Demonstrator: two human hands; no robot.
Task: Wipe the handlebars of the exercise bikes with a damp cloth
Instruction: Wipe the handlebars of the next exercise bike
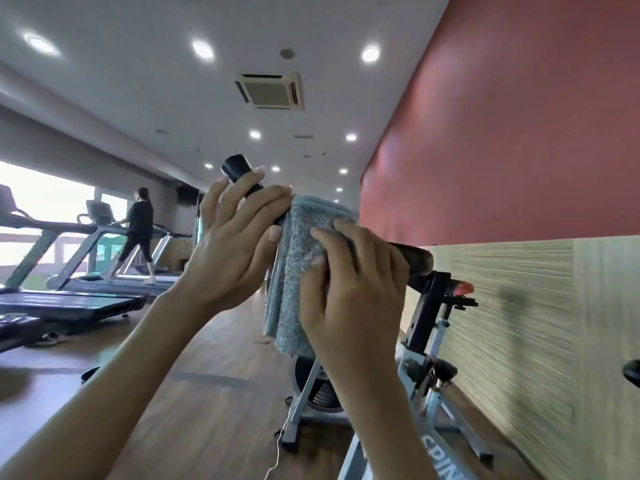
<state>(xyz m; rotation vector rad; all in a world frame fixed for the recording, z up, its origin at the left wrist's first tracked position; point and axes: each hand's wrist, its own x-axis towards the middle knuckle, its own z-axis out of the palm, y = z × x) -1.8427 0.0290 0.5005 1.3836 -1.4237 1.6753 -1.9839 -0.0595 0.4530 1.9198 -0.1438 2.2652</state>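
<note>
A black padded handlebar (414, 258) of a grey exercise bike (429, 382) runs from the bike's stem up to its free end at the upper left. A grey-blue terry cloth (294, 271) is draped over the bar's middle and hangs down. My left hand (235, 251) grips the bar near its end, fingers curled over it just left of the cloth. My right hand (356, 282) holds the cloth wrapped round the bar, fingers curled over the top.
A red and wood-panelled wall (519, 306) runs close along the right. Treadmills (69, 299) line the left by the windows, and a person (138, 233) walks on one. Wooden floor (214, 393) lies between. A thin cord trails on the floor by the bike's base.
</note>
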